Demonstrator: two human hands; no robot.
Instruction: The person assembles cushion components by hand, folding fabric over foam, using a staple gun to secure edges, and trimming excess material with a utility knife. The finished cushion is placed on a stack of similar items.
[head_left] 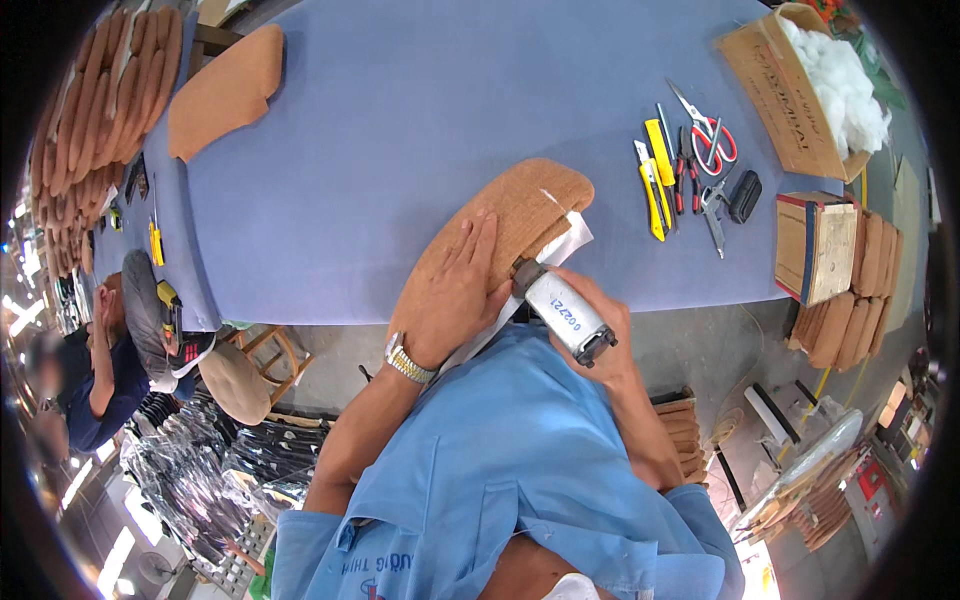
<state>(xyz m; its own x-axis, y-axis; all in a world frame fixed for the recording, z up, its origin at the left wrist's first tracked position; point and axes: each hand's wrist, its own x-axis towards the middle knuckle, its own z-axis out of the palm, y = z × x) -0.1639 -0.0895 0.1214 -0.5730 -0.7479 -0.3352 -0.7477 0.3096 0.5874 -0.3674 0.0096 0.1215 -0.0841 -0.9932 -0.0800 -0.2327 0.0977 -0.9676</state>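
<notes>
A curved, brown fabric-covered panel (540, 187) lies at the near edge of the blue table, with white lining (571, 240) showing along its near right edge. My left hand (460, 265) rests flat on the panel, fingers stretched out, a metal watch at its wrist. In my right hand (608, 315) is a grey-white staple gun (560, 312), gripped with its dark nose against the panel's near edge. Part of the gun's grip is hidden by my fingers.
Right on the blue table (400, 100) lie yellow cutters (654, 195), red-handled scissors (715, 140), pliers (690, 170) and a metal air gun (714, 215). Beyond stands a carton of white stuffing (800, 100). Another brown panel (228, 92) lies far left. A person (95, 370) sits at left.
</notes>
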